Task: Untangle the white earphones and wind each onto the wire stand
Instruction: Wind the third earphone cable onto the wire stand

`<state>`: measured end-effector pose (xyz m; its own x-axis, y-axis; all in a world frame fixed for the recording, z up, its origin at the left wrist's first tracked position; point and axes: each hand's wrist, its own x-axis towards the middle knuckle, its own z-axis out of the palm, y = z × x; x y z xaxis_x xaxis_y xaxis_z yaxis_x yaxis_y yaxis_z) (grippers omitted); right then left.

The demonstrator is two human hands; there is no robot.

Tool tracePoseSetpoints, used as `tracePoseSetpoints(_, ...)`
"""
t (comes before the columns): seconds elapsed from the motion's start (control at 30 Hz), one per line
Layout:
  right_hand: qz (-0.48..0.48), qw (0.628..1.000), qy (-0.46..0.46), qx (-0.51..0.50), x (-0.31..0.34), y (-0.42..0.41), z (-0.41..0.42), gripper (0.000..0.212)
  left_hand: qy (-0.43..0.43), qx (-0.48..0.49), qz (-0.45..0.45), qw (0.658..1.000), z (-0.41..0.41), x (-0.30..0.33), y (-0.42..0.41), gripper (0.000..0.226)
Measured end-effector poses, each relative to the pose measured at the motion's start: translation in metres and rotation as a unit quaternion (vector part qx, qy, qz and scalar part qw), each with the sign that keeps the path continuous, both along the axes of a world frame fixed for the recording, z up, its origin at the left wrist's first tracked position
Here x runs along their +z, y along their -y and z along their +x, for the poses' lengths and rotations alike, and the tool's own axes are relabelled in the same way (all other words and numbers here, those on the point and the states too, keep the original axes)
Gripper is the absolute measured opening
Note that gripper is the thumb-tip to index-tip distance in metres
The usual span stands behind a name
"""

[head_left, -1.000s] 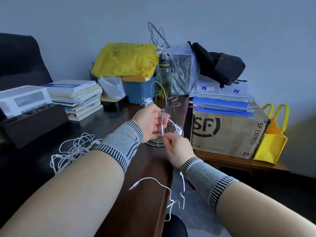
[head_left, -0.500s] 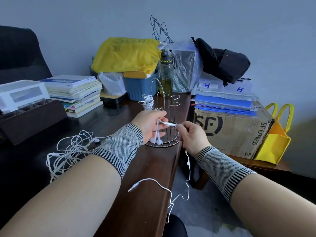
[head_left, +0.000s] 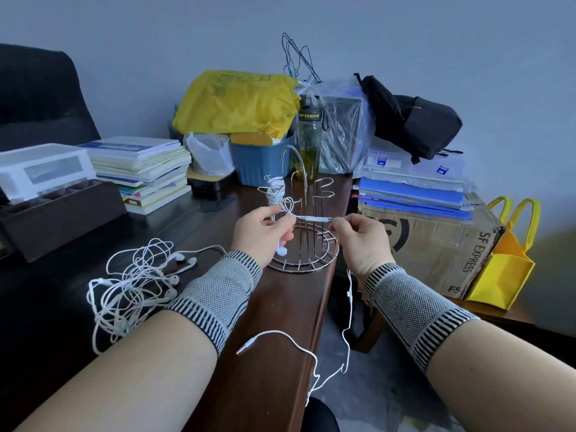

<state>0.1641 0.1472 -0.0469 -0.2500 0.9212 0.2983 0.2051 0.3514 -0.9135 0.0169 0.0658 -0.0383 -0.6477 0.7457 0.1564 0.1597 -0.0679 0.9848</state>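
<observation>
One earphone cord [head_left: 311,218] stretched taut before the wire stand [head_left: 304,232]; left hand [head_left: 260,233] and right hand [head_left: 361,238] each pinch it. Risk: the trailing cord may snag the table [head_left: 280,353] edge; tangled earphones [head_left: 137,288] wait leftward

A plain grey-blue wall [head_left: 405,32] backs the scene in soft, dim light. A dark brown wooden desk [head_left: 271,363] fills the foreground, a black chair [head_left: 40,98] stands at left, and grey floor [head_left: 374,385] shows below the desk's edge.
</observation>
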Motion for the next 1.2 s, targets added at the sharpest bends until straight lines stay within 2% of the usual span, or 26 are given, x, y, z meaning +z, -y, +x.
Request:
tracePoseSetpoints(0.17,0.001,0.999,0.048,-0.002,-0.007,-0.002,0.002,0.026,0.056,-0.035,-0.018,0.998,0.005,-0.001,-0.005,0.011)
tracePoseSetpoints(0.33,-0.001,0.997,0.081,0.004,-0.008,-0.003,-0.001,0.025,0.115,-0.05,-0.015,0.992,0.011,0.0,-0.005,0.009)
tracePoseSetpoints(0.57,-0.028,0.997,0.067,0.012,-0.006,0.006,0.002,0.027,0.153,-0.031,0.025,0.987,0.039,-0.004,0.02,0.003)
tracePoseSetpoints(0.8,-0.013,0.99,0.136,0.042,-0.017,0.033,0.028,0.027,0.194,-0.04,0.074,0.977,0.057,-0.003,0.031,0.011)
tracePoseSetpoints(0.93,0.016,0.98,0.191,0.046,-0.012,0.042,0.038,0.028,0.185,-0.058,0.083,0.977,0.061,-0.004,0.031,0.013)
tracePoseSetpoints(1.2,0.025,0.976,0.212,0.032,-0.01,0.051,0.038,0.031,0.157,-0.041,0.091,0.983,0.062,-0.006,0.029,0.01)
